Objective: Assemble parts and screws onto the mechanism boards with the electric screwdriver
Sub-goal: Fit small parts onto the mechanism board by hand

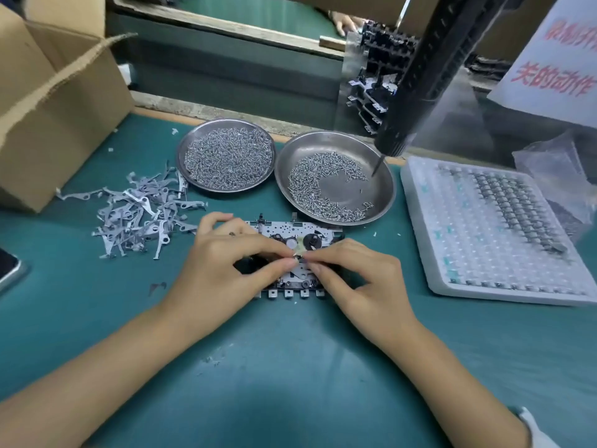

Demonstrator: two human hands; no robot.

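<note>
A metal mechanism board (284,231) lies flat on the green mat in front of me. My left hand (226,263) and my right hand (358,279) meet over its middle. Both pinch a small pale part (298,250) with thumb and fingertips, right on the board's surface. The black electric screwdriver (416,79) hangs untouched at the upper right, its bit tip over the right screw dish (381,189). A second dish (184,150), heaped with screws, stands to the left of that one.
A pile of grey stamped levers (139,211) lies left of the board. A white blister tray (484,234) of small round parts sits at the right. An open cardboard box (48,101) stands at far left. A phone edge (9,270) shows at left.
</note>
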